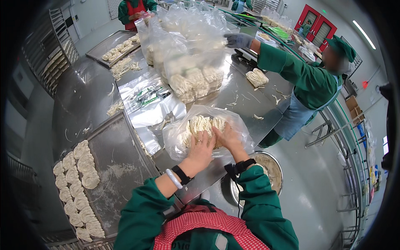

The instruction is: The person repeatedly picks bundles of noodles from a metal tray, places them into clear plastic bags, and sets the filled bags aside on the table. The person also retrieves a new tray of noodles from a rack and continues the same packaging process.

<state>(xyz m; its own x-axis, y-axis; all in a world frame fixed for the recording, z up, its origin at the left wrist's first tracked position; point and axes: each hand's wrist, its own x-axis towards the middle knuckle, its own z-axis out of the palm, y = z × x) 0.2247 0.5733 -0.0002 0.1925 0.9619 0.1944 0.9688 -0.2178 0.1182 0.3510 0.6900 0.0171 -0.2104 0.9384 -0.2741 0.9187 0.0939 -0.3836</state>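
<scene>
Before me on the steel table lies an open clear plastic bag (pixel 175 142) with noodle bundles (pixel 200 124) inside. My left hand (pixel 201 150) rests on the near left part of the bundles, fingers spread. My right hand (pixel 229 137) lies against their right side, thumb toward the left hand. Whether either hand grips a bundle cannot be told. Flat printed plastic bags (pixel 153 100) lie just beyond, to the left. Filled clear bags of noodles (pixel 197 81) stand behind. At the lower left, a mesh tray (pixel 122 168) holds rows of noodle nests (pixel 81 200).
A co-worker's gloved hand (pixel 239 40) touches the standing bags from the right. One noodle bundle (pixel 257 78) lies near that person. A round metal bowl (pixel 279 175) is below the table edge at right. Another tray (pixel 93 51) sits at the far left, with loose noodle scraps (pixel 125 67) beside it.
</scene>
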